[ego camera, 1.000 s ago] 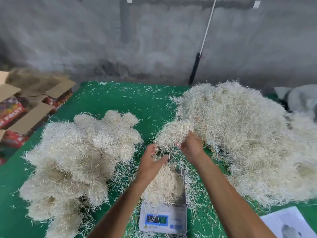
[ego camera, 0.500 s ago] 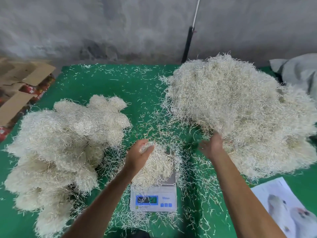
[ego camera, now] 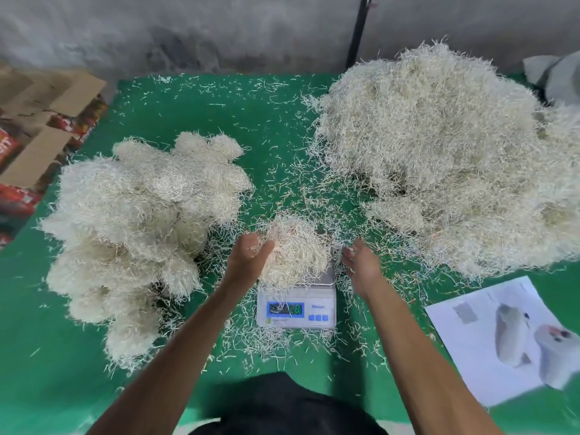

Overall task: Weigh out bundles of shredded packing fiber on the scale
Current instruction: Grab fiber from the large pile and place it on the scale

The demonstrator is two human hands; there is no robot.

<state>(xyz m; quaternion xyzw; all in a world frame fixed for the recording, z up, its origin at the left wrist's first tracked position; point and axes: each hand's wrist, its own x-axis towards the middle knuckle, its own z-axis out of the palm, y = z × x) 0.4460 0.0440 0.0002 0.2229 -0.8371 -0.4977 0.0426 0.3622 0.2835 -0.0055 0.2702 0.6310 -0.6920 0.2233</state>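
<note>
A small bundle of fiber (ego camera: 295, 249) sits on the scale (ego camera: 296, 306) in the middle of the green mat (ego camera: 251, 127), its lit display too blurred to read. The left hand (ego camera: 249, 257) rests against the bundle's left side with relaxed fingers, while the right hand (ego camera: 361, 262) hovers just right of the scale, fingers loose and holding nothing. Weighed bundles (ego camera: 138, 227) lie to the left, the loose heap (ego camera: 448, 155) to the right, a printed sheet (ego camera: 502, 334) nearby.

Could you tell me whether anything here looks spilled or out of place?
Yes: loose fiber strands are scattered across the green mat, thickest around the scale. The printed sheet lies askew.
</note>
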